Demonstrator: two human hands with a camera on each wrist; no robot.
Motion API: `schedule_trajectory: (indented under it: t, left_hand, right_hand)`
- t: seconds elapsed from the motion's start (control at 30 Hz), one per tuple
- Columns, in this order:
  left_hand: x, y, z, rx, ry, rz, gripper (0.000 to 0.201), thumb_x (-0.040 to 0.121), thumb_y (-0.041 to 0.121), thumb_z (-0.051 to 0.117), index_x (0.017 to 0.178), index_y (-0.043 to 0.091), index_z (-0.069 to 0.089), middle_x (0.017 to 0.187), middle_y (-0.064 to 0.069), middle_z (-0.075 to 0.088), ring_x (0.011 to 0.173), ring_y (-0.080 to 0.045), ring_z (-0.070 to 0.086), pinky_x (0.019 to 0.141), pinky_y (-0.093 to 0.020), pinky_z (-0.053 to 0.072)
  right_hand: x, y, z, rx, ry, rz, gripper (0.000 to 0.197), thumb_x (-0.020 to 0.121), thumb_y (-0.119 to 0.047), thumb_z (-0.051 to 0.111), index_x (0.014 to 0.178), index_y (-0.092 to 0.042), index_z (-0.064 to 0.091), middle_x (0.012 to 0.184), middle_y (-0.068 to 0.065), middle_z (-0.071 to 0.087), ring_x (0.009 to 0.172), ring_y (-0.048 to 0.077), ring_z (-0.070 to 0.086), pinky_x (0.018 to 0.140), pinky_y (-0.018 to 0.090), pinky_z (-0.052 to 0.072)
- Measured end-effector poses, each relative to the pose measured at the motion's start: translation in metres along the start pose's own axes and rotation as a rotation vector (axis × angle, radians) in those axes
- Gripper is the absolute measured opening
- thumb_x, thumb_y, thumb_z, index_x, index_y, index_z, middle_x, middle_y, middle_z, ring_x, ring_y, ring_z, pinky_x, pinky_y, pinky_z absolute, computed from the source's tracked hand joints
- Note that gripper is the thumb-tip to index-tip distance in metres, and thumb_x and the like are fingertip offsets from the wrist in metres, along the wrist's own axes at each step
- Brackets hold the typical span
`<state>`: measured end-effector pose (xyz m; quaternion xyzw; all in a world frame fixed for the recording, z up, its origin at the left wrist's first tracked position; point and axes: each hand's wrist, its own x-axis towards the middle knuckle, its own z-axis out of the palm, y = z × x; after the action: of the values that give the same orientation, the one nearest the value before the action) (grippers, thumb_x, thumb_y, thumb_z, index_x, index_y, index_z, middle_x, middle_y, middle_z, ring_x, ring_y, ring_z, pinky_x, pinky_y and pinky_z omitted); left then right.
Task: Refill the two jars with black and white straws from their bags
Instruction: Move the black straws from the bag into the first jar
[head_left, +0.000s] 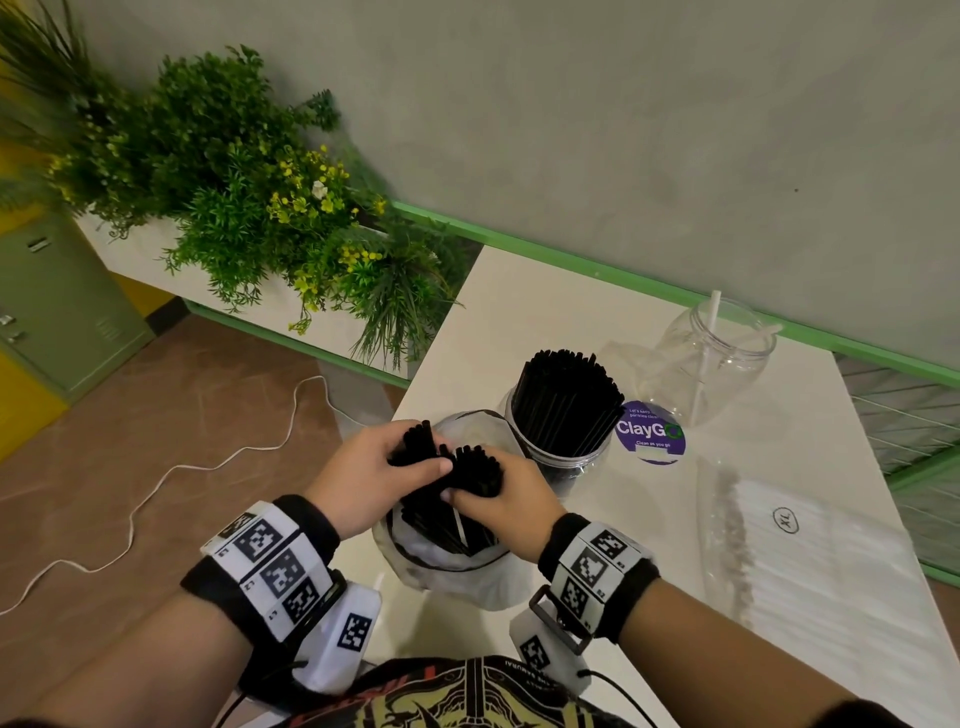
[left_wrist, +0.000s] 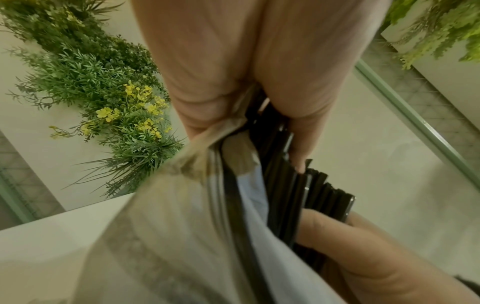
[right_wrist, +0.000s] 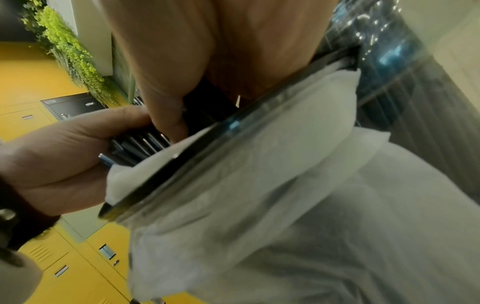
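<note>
— Where are the black straws (head_left: 457, 478)?

— Half out of their clear bag (head_left: 452, 566), your left hand (head_left: 363, 478) and right hand (head_left: 506, 501) each clenched round a bunch.

— How do they handle?

— Light, slick, probably crushable. Grip mid-length, beside the black-straw jar (head_left: 563, 441) on the worktop (head_left: 545, 306).

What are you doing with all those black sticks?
They are black drinking straws. A person's left hand and right hand both grip bunches of them, pulling them from a crinkly clear plastic bag on the white table. One clear plastic jar is already packed with black straws. The other clear jar holds only a few white straws, and the long bag of white straws lies untouched.
</note>
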<state>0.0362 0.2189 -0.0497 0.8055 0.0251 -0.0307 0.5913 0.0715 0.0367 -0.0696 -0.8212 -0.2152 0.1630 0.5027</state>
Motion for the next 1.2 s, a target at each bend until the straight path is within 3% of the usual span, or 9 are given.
schedule_trajectory:
  t: [0.1,0.17,0.33,0.43,0.63,0.8,1.03,1.1,1.2]
  left_hand:
    - [0.001,0.0,0.002,0.0,0.022,-0.01,0.005,0.081,0.026,0.074,0.084,0.03,0.071,0.085,0.004,0.073,0.085,-0.009,0.067,0.086,-0.037,0.052]
    - [0.002,-0.002,0.003,-0.005,0.029,-0.005,0.008,0.077,0.035,0.07,0.085,0.034,0.07,0.085,0.006,0.072,0.085,-0.008,0.066,0.085,-0.036,0.051]
    - [0.006,-0.003,0.003,-0.013,0.024,-0.004,0.012,0.075,0.04,0.067,0.085,0.034,0.07,0.085,0.005,0.072,0.083,-0.01,0.066,0.083,-0.036,0.051]
    - [0.007,-0.002,0.003,-0.01,0.013,-0.006,0.004,0.08,0.032,0.072,0.084,0.034,0.07,0.084,0.004,0.071,0.082,-0.008,0.065,0.081,-0.033,0.05]
    - [0.009,0.001,0.003,-0.012,0.018,-0.021,0.014,0.072,0.041,0.067,0.084,0.035,0.07,0.084,0.007,0.072,0.085,-0.009,0.066,0.084,-0.035,0.051]
    - [0.009,0.004,0.003,0.036,0.035,-0.022,0.008,0.084,0.027,0.072,0.083,0.034,0.07,0.084,0.007,0.071,0.083,-0.008,0.066,0.08,-0.033,0.051]
    - [0.01,0.005,0.004,0.059,0.041,-0.017,0.011,0.085,0.02,0.07,0.082,0.03,0.07,0.086,0.007,0.072,0.084,-0.005,0.065,0.078,-0.026,0.05]
    - [0.01,0.006,0.005,0.054,0.033,-0.023,0.011,0.085,0.02,0.07,0.083,0.031,0.071,0.086,0.007,0.072,0.086,-0.008,0.066,0.081,-0.03,0.051]
    - [0.01,0.007,0.005,0.05,0.034,-0.024,0.013,0.086,0.02,0.07,0.085,0.033,0.07,0.088,0.006,0.073,0.09,-0.01,0.067,0.087,-0.037,0.053]
  right_hand:
    - [0.0,0.002,-0.004,0.028,0.05,-0.01,0.013,0.08,-0.018,0.071,0.09,-0.019,0.062,0.081,-0.004,0.065,0.078,0.006,0.06,0.076,0.031,0.051]
    - [-0.001,0.0,-0.007,0.084,0.092,-0.031,0.02,0.081,-0.018,0.069,0.099,-0.019,0.06,0.088,-0.005,0.067,0.087,0.01,0.064,0.085,0.033,0.052]
    - [-0.002,-0.01,-0.017,0.182,0.247,-0.104,0.058,0.085,-0.001,0.065,0.131,-0.026,0.039,0.094,0.0,0.068,0.09,0.012,0.068,0.089,0.022,0.05]
    - [0.0,-0.009,-0.021,0.189,0.262,-0.155,0.075,0.086,0.002,0.062,0.143,-0.033,0.028,0.098,-0.001,0.063,0.09,0.015,0.067,0.091,0.024,0.051]
    - [0.0,-0.008,-0.021,0.161,0.281,-0.179,0.062,0.087,0.005,0.057,0.123,-0.043,0.042,0.097,0.001,0.064,0.09,0.011,0.069,0.087,0.018,0.049]
    - [0.0,-0.013,-0.021,0.151,0.301,-0.254,0.059,0.087,0.008,0.053,0.124,-0.037,0.044,0.1,0.004,0.064,0.091,0.004,0.067,0.086,0.014,0.048]
    - [0.0,0.007,-0.005,-0.052,0.3,-0.382,0.042,0.079,0.006,0.061,0.113,-0.018,0.057,0.106,-0.002,0.061,0.102,0.01,0.059,0.094,0.023,0.046]
    - [0.001,0.007,-0.004,-0.051,0.266,-0.391,0.04,0.078,0.008,0.061,0.111,-0.014,0.059,0.106,-0.003,0.061,0.103,0.011,0.058,0.094,0.026,0.046]
    - [0.004,0.003,-0.003,-0.049,0.234,-0.387,0.044,0.075,0.007,0.063,0.112,-0.017,0.059,0.108,-0.005,0.06,0.107,0.01,0.055,0.096,0.022,0.043]
